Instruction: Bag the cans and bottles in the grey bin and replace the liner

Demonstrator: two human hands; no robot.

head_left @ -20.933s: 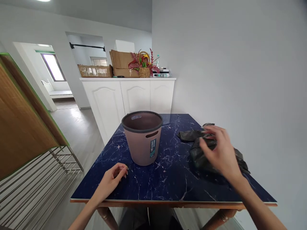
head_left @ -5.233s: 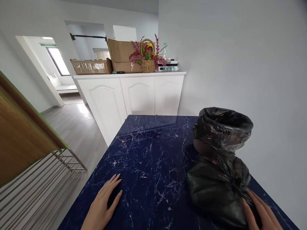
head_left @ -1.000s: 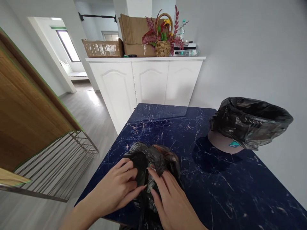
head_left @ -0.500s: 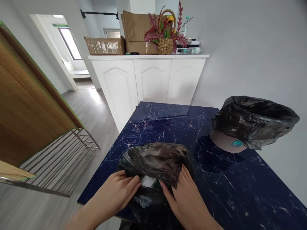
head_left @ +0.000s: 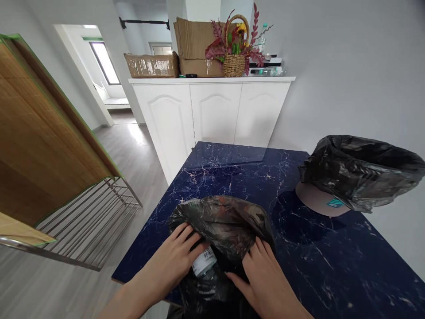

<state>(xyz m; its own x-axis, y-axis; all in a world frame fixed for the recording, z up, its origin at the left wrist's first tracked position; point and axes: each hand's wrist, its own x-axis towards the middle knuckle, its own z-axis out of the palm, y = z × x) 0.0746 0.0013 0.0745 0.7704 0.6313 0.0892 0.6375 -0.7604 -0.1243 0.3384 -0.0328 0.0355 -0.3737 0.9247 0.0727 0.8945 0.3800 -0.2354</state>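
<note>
A thin black garbage bag is bunched at the near edge of the blue table. In its mouth lies a clear plastic bottle with a white label, partly covered by the bag. My left hand is closed on the bag's left rim, its thumb side against the bottle. On the right, my right hand has its fingers hooked over the bag's edge, with the thumb held apart near the opening. The fingertips of both hands are partly hidden by the plastic.
A grey-beige bin lined with a black bag stands on the right of the marble-patterned table. Behind is a white cabinet bearing cardboard boxes, a flower basket and bottles. At left stands a metal rack with wooden boards.
The bag's mouth has spread wider, and more of the labelled bottle shows. My left hand has moved up and right on the rim; my right hand has shifted slightly right. The view has turned slightly left.
</note>
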